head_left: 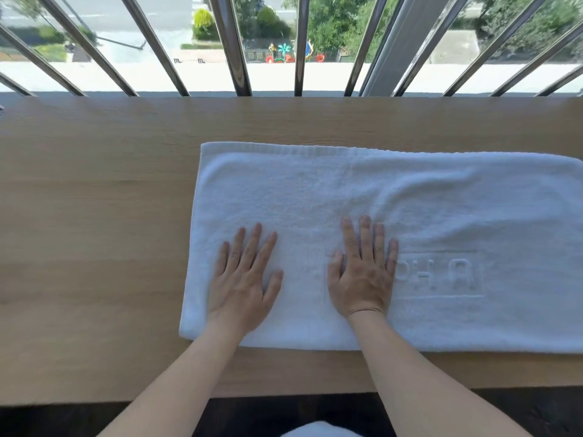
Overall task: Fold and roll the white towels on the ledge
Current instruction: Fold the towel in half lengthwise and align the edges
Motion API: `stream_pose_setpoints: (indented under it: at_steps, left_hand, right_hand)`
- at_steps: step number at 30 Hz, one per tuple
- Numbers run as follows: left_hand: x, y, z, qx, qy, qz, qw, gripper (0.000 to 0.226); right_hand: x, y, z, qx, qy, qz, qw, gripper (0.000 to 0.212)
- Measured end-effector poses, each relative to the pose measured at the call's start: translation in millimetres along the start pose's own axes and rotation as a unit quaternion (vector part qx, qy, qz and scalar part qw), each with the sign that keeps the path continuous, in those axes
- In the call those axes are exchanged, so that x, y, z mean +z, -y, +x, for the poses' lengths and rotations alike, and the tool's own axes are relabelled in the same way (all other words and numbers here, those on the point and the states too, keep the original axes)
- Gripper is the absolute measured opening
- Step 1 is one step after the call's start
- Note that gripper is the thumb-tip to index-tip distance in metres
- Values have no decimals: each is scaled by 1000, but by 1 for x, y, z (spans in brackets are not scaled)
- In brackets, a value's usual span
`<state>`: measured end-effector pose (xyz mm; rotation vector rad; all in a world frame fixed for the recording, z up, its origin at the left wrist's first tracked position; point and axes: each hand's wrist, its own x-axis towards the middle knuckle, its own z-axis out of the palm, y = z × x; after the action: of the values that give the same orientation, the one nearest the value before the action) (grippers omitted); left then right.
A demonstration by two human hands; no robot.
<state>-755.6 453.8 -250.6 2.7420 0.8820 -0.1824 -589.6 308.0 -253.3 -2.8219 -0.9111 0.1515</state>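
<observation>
Evidently the white towel (441,197) lies flat along the wooden counter (94,216), its left end near the middle and its right end running out of view. A hem strip shows along the far edge, so it looks already folded once lengthwise. Both hands rest on its near left part: the left hand (246,279) close to the left end, the right hand (362,272) just beside an embossed logo (441,275). Neither has a grip on anything; fingers are straight and spread, palms pressing down. I take this for smoothing before the roll. The trouble I would watch for is the soft ripples beyond the right hand: rolled over as they are, they would make a lumpy roll. Palms pushing sideways could also slide the top layer off the lower one, and a roll started crooked at the left end would come out as a cone.
</observation>
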Motion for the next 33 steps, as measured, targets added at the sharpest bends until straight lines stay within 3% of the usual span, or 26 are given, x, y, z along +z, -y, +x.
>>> stream_pose_setpoints:
  at_steps: [13,20,22,27,33]
  left_hand:
    - [-40,69,86,-60,-14,-44,997,71]
    - [-49,66,138,-104,-17,-24,994,75]
    - [-45,45,131,-66,-16,-23,997,74]
    - [-24,-30,94,124,7,-8,992,63]
    - [-23,-68,107,207,-6,-9,978,56]
  right_hand:
    - [0,-1,-2,-9,-9,3,1000,66]
    - [0,0,-1,-10,-13,-1,1000,66]
    - [-1,1,-1,-12,-17,-1,1000,66]
    - [1,2,0,-10,-37,21,999,65]
    - [-6,3,-1,-14,-72,96,993,57]
